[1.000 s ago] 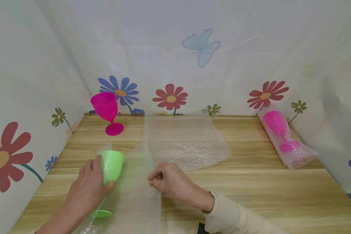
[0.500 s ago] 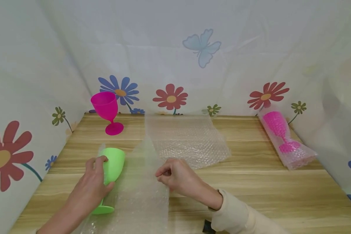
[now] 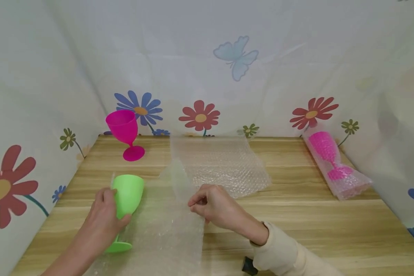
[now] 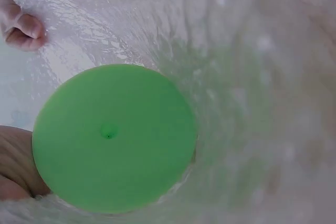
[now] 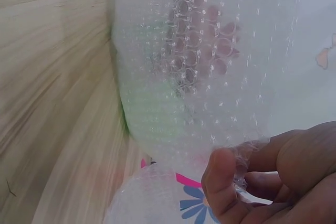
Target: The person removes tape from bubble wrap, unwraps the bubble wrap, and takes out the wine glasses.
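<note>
One bright green plastic stemmed goblet (image 3: 129,193), lower left of the head view: in the left hand (image 3: 101,216), thumb and fingers curled about the bowl, rim toward the upper part of the frame; its round green foot (image 4: 113,140) faces the left wrist camera. Whether the goblet touches the surface below cannot be told. One clear bubble-wrap sheet (image 3: 165,237), lower centre, beside and partly about the goblet; its far edge pinched between thumb and forefinger of the right hand (image 3: 217,207). The two grips appear complementary: the left seemingly steadies the goblet, the right draws the film taut and, per the right wrist view, up from the wood-grain worktop (image 3: 296,230). Pose: left forearm entering from the bottom left, palm against the goblet's outer side; right forearm, in a cream sleeve (image 3: 283,249), entering from the bottom right, wrist angled inward, fingertips toward the goblet. One further bubble-wrap sheet (image 3: 224,165), spread flat at centre, probably laid there for easy reach. One magenta stemmed goblet (image 3: 124,128), upright, upper left, unwrapped. One pink goblet rolled in bubble wrap (image 3: 326,147), lying on its side, right, apparently set aside from the working area. One small black object (image 3: 249,266), bottom edge, beside the sleeve; identity unclear.
</note>
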`<act>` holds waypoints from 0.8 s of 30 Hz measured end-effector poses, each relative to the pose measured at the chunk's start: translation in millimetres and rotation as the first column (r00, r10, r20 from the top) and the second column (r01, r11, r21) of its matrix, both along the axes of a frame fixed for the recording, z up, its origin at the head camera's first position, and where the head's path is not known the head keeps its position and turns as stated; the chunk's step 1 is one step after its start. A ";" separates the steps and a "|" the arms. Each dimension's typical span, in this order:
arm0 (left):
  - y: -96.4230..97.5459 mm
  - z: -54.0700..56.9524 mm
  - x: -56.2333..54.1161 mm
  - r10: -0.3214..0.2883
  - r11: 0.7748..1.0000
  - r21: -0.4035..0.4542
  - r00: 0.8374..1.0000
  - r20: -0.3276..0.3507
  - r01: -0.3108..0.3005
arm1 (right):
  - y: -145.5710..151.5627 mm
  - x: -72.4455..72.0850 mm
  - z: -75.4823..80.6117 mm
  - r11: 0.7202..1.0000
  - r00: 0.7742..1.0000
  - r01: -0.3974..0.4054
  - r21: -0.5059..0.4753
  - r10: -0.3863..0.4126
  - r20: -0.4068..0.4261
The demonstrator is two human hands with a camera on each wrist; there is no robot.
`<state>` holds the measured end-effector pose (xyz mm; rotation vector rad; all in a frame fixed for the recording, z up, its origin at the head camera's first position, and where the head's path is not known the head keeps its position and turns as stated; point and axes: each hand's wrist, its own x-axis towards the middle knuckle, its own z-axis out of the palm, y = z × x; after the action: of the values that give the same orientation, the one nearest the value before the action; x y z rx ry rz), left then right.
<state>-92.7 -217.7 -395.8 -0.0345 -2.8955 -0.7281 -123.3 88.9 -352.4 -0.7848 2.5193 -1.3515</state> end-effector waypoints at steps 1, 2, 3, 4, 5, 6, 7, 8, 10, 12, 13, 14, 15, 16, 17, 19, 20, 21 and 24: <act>-0.6 0.6 0.5 0.002 1.000 0.002 1.000 0.015 -0.002 | 0.6 0.3 0.8 1.000 1.000 0.002 0.000 -0.002 0.002; -1.3 1.0 0.9 0.004 1.000 0.006 1.000 0.027 -0.004 | 1.1 0.6 1.4 1.000 1.000 0.003 -0.001 -0.003 0.002; -2.4 1.3 1.3 0.005 1.000 0.007 0.999 0.035 -0.006 | 1.5 0.8 1.8 1.000 1.000 0.004 0.000 -0.004 0.000; -3.4 1.8 1.2 0.008 1.000 0.010 0.999 0.047 -0.008 | 1.8 0.8 1.9 1.000 1.000 0.005 0.000 -0.005 -0.002; -4.5 2.0 1.3 0.008 1.000 0.009 0.999 0.051 -0.009 | 2.1 0.7 1.8 1.000 1.000 0.004 -0.002 -0.004 -0.001; -5.8 2.2 1.4 0.005 1.000 0.009 0.998 0.055 -0.006 | 2.3 0.8 1.7 1.000 1.000 0.003 -0.004 -0.003 0.001; -7.2 2.4 1.4 0.003 1.000 0.008 0.998 0.061 -0.003 | 2.5 0.9 1.6 1.000 1.000 0.003 -0.006 -0.003 0.003; -8.9 2.4 1.5 -0.006 1.000 0.006 0.998 0.063 0.005 | 2.7 0.9 1.4 1.000 1.000 0.004 -0.007 -0.004 0.006; -12.5 2.9 1.3 -0.026 1.000 0.002 0.997 0.075 0.026 | 3.1 1.0 1.1 1.000 1.000 0.005 -0.008 -0.005 0.008; -16.3 3.3 1.3 -0.040 0.999 -0.015 0.995 0.089 0.042 | 3.3 1.2 0.9 1.000 1.000 0.006 -0.007 -0.006 0.011; -17.9 3.7 1.2 -0.042 0.999 -0.022 0.994 0.097 0.044 | 3.5 1.2 0.8 1.000 1.000 0.007 -0.006 -0.007 0.012; -19.1 4.3 0.9 -0.040 0.999 -0.028 0.993 0.109 0.043 | 3.6 1.3 0.8 1.000 1.000 0.008 -0.005 -0.008 0.015; -20.1 4.9 0.2 -0.033 0.999 -0.033 0.992 0.123 0.038 | 3.7 1.2 0.7 1.000 1.000 0.008 -0.005 -0.008 0.016; -20.6 5.5 -0.4 -0.025 0.999 -0.037 0.991 0.133 0.030 | 3.7 1.1 0.7 1.000 1.000 0.008 -0.006 -0.008 0.017; -20.8 5.9 -0.9 -0.016 0.999 -0.040 0.990 0.140 0.022 | 3.8 1.0 0.7 1.000 1.000 0.011 -0.006 -0.011 0.021; -20.4 6.3 -1.6 -0.007 0.999 -0.040 0.991 0.135 0.012 | 3.9 0.8 1.0 1.000 1.000 0.012 -0.008 -0.011 0.027; -20.0 6.5 -2.0 -0.005 0.999 -0.038 0.992 0.130 0.010 | 4.1 0.9 1.3 1.000 0.999 0.011 -0.008 -0.011 0.032; -19.5 6.3 -2.1 -0.007 0.999 -0.034 0.993 0.122 0.011 | 4.2 0.9 1.6 1.000 0.999 0.010 -0.008 -0.010 0.035; -18.0 5.4 -1.9 -0.016 0.999 -0.026 0.995 0.102 0.018 | 4.8 2.3 3.7 1.000 0.999 0.003 -0.010 -0.003 0.048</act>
<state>-94.6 -235.8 -390.4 -0.0260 -3.0055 -0.7135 -121.0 93.7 -348.8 -0.7418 2.4804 -1.3685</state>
